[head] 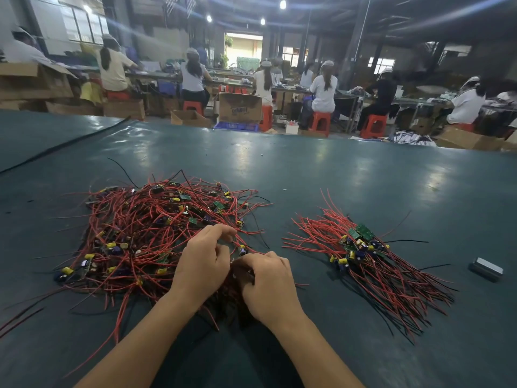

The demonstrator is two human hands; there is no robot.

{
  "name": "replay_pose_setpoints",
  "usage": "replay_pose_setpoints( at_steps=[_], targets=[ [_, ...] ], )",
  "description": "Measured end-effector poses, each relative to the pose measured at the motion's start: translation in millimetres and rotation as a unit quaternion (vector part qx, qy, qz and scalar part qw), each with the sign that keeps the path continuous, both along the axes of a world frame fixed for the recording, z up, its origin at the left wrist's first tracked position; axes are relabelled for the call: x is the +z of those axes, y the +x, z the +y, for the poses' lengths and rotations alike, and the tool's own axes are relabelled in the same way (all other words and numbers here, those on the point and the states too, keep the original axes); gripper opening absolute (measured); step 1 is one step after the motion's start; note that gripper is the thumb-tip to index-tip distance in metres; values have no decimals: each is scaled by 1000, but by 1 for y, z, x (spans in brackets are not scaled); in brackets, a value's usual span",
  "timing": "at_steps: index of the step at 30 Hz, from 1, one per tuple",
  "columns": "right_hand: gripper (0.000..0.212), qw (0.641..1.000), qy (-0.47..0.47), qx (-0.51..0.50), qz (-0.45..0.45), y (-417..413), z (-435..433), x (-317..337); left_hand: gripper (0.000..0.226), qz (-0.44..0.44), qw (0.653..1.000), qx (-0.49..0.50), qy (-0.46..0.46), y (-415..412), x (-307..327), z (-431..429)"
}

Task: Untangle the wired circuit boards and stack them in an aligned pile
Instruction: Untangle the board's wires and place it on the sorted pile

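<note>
A tangled heap of small circuit boards with red and black wires (pixel 145 233) spreads over the left half of the dark green table (pixel 307 169). To the right lies a sorted pile of boards (pixel 361 245), its wires fanned toward the near right. At the heap's near right edge, my left hand (pixel 204 261) pinches red wires between thumb and fingers. Just beside it, my right hand (pixel 265 281) is closed on a small bundle of boards and dark wires. One board with a blue capacitor (pixel 242 250) sits between the two hands.
A small grey rectangular block (pixel 486 268) lies at the far right of the table. A black cable (pixel 64 144) runs along the far left. Beyond the table's far edge, several people sit on red stools among cardboard boxes.
</note>
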State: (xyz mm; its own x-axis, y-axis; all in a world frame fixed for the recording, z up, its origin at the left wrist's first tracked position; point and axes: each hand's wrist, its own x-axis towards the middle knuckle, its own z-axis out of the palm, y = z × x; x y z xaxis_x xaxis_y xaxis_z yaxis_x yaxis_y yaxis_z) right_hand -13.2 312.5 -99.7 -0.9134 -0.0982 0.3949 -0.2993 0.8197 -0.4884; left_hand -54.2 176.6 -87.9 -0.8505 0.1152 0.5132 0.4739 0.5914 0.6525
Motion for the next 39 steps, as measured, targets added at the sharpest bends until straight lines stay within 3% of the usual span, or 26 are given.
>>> replay_pose_setpoints(
  at_steps=[6,18,24,28,31,35,39],
  targets=[
    [26,994,-79,-18,76,2,4,9,18,20,998,15,-61,0,5,-4],
    [23,985,-170,-19,9,3,14,8,35,-71,968,-97,-219,-7,5,-10],
    [14,982,-183,-51,-11,0,18,7,37,-34,980,-121,-154,-3,5,-7],
    [22,974,-209,-27,-82,1,18,8,32,-58,982,-172,-55,1,3,-4],
    [11,972,-214,-29,-97,1,15,8,35,-74,978,-192,-33,3,2,-2],
    [13,964,-256,-42,-54,0,14,9,32,-35,981,-184,-57,4,3,0],
    [16,940,-329,-85,14,0,18,17,22,36,984,-95,-144,2,1,-1]
  ],
)
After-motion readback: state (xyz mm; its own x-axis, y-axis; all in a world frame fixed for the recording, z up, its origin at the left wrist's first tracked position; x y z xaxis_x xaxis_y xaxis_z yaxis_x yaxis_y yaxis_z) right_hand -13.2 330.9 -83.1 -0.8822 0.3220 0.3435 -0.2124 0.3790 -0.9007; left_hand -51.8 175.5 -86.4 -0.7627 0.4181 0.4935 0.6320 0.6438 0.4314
